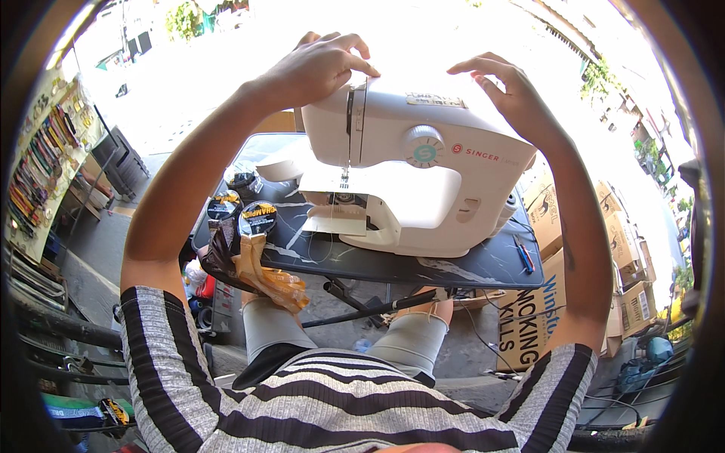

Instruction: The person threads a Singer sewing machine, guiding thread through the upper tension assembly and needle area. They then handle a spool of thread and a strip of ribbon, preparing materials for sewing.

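Observation:
A white sewing machine [423,196] stands on a dark, marble-patterned table [317,253], its needle area at the left and a round dial on its front. My left hand [328,66] is at the top left of the machine; one fingertip touches the edge beside the vertical thread slot, and the other fingers are bent and apart. Over the machine's top right hovers my right hand [504,79], fingers reaching left with the thumb apart from them. Glare washes out the space between my hands, so any thin thread there is hidden. Pale thread hangs below the needle plate.
Dark round-ended packages [257,219] and an orange plastic wrapper [268,279] lie at the table's left edge. Small blue and red tools [524,255] rest at the right. Cardboard boxes [529,317] are stacked beyond the table, and a rack of coloured items [41,158] stands far left.

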Available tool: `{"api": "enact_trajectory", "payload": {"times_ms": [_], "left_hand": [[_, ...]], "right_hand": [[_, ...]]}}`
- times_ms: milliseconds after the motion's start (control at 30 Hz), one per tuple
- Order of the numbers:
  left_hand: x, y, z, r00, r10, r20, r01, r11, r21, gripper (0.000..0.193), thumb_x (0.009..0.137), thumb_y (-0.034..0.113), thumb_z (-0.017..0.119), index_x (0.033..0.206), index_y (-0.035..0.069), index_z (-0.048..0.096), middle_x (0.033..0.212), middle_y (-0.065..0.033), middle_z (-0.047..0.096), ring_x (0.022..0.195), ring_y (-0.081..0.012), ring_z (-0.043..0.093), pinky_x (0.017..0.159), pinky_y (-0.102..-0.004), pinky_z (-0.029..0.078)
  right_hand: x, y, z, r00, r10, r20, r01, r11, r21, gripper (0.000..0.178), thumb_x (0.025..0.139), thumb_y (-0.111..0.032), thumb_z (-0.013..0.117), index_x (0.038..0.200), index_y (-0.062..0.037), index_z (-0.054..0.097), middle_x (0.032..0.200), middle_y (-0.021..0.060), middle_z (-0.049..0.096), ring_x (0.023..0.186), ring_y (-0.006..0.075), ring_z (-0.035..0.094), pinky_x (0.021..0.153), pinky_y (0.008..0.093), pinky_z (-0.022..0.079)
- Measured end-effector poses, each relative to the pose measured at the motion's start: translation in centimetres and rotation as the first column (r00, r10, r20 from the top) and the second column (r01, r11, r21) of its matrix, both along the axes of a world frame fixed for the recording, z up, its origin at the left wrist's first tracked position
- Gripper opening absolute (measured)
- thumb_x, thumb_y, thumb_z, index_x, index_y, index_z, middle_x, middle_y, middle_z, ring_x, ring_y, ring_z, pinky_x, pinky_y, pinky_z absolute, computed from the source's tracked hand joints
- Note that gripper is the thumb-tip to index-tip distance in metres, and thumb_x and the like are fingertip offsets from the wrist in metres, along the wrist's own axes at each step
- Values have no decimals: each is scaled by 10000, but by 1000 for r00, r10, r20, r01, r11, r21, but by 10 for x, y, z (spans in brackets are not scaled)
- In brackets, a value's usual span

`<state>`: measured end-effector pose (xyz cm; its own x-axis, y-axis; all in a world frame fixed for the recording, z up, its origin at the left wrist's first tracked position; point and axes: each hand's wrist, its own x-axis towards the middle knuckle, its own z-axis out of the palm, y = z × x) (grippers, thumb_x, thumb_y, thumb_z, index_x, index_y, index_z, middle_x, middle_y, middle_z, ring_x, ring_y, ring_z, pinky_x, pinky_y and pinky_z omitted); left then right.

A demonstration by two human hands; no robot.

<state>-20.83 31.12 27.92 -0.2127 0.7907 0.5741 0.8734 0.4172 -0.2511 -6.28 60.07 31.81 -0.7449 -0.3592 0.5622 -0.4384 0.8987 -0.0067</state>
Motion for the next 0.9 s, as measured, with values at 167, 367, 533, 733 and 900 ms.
{"api": "enact_trajectory", "payload": {"times_ms": [167,367,533,733,900], "left_hand": [[-2,2,-3,999,-13,-31,15,998,53,508,939,-36,549,1332,275,635,1410,-50,544,1222,-192,564,1167,-517,247],[-9,-4,-13,991,-126,51,106,950,292,604,928,-25,503,1429,311,530,1459,-46,511,1347,-252,475,1191,-573,206],[-14,-8,-19,996,-75,48,62,972,225,622,906,-2,445,1425,328,538,1512,-51,452,1410,-272,399,1195,-621,132],[-6,-4,-15,995,43,86,-52,993,108,579,925,73,452,1434,337,530,1563,-55,377,1436,-285,357,1196,-627,104],[10,-17,-16,996,-24,89,-12,924,381,514,944,143,504,1443,261,521,1518,-74,447,1397,-296,421,1192,-568,162]], "right_hand": [[14,14,3,997,-58,-58,56,998,-40,250,997,-94,501,1105,-124,724,1141,90,692,1131,249,623,1095,452,419],[38,34,0,987,-133,-91,116,979,-168,219,993,-165,544,1094,-121,733,1126,83,689,1091,229,626,1043,419,448],[35,70,-7,937,-301,-177,272,947,-172,234,988,-251,580,1108,-127,739,1156,78,683,1036,233,635,997,418,467],[3,80,6,942,-161,295,256,911,-322,317,987,-388,599,1126,-144,746,1128,58,671,1109,192,560,1041,370,416],[0,21,15,958,-268,-106,259,962,-87,243,936,-303,667,1115,-156,743,1016,78,648,1004,223,580,916,384,486]]}}
